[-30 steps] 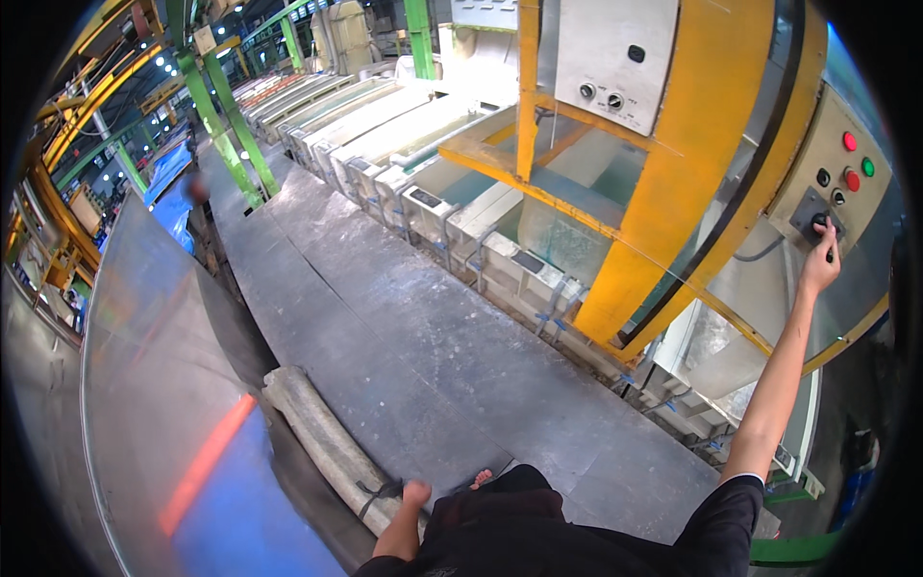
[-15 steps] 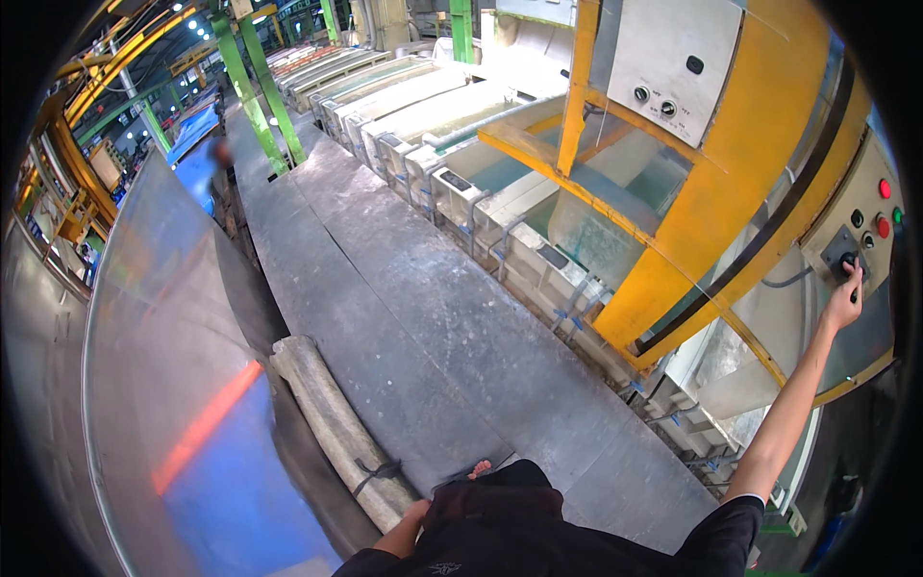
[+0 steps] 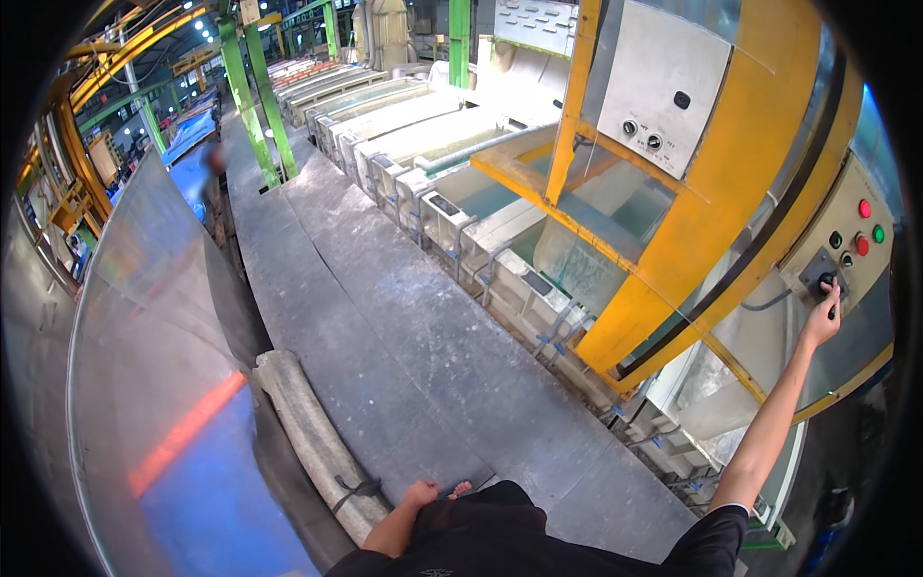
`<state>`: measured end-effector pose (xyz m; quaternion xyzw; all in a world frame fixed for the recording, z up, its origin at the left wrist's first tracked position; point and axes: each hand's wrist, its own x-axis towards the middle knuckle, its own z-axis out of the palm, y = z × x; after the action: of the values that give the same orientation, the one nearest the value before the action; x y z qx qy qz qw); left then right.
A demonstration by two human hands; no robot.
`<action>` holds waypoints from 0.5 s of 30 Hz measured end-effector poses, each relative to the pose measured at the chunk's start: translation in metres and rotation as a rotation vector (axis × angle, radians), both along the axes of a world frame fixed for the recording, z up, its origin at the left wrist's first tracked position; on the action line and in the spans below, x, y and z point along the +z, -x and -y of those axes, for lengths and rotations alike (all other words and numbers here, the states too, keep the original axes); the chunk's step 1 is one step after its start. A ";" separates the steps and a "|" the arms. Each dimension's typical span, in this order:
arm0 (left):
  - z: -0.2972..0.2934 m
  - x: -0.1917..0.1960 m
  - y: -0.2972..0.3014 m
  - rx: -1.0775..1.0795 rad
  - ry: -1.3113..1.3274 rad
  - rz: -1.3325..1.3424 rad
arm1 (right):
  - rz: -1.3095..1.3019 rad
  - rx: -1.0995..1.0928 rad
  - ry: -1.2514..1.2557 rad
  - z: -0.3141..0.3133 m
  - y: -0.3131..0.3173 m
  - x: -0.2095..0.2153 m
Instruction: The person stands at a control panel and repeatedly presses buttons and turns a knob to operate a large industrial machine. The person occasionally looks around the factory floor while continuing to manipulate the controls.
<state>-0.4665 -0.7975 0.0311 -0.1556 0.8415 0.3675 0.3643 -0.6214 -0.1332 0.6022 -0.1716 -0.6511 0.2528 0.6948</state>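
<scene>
At the far right, my right arm reaches out to a beige control panel [image 3: 848,236]. My right hand [image 3: 822,322] is closed round a black joystick lever [image 3: 828,283] on that panel. Red and green round buttons [image 3: 862,246] sit above it. Low in the picture, close to my body, my left hand [image 3: 421,493] has its fingers curled in, with nothing visible in them. Beside it lies a long pale roll [image 3: 312,423], tied with a dark strap [image 3: 356,490]. The bare toes of my foot [image 3: 461,489] show just past the left hand.
A grey metal walkway [image 3: 375,317] runs away from me. Along its right stand several liquid-filled tanks [image 3: 461,205], with a yellow steel frame [image 3: 692,212] carrying a white control box [image 3: 663,91]. Translucent sheeting [image 3: 163,317] borders the left. Green posts [image 3: 252,106] and a blurred person [image 3: 210,178] are farther off.
The view has shifted slightly, so the panel and frame appear farther left. My left hand has moved forward from beside the roll and shows more fully. My right hand stays on the lever.
</scene>
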 end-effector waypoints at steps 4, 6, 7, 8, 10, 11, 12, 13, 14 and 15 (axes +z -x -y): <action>-0.014 0.000 -0.018 -0.092 -0.044 0.074 | 0.012 -0.025 0.028 0.019 0.003 0.003; -0.012 -0.008 -0.023 -0.037 -0.006 0.073 | 0.006 -0.010 0.016 0.015 0.004 0.002; -0.007 -0.014 -0.023 -0.007 0.024 0.067 | 0.006 0.000 0.012 0.012 0.006 0.000; -0.004 -0.015 -0.021 0.019 0.048 0.057 | -0.008 0.009 0.000 0.007 0.005 0.000; 0.003 -0.016 -0.021 0.044 0.062 0.079 | -0.035 0.028 -0.025 0.000 0.002 0.002; 0.005 -0.017 -0.021 0.056 0.068 0.090 | -0.028 0.015 -0.024 -0.002 -0.001 0.003; 0.009 -0.013 -0.023 0.062 0.085 0.097 | -0.021 0.012 -0.010 0.001 0.001 0.001; 0.012 -0.010 -0.025 0.067 0.101 0.103 | -0.014 0.008 0.004 0.004 0.002 -0.001; 0.015 -0.008 -0.027 0.067 0.115 0.111 | -0.001 0.005 0.015 0.008 0.002 0.000; 0.019 -0.011 -0.030 0.050 0.129 0.096 | 0.012 0.001 0.026 0.013 0.002 0.000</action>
<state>-0.4363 -0.8169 0.0204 -0.2174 0.8408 0.3135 0.3841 -0.6235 -0.1461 0.6023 -0.1817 -0.6521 0.2606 0.6883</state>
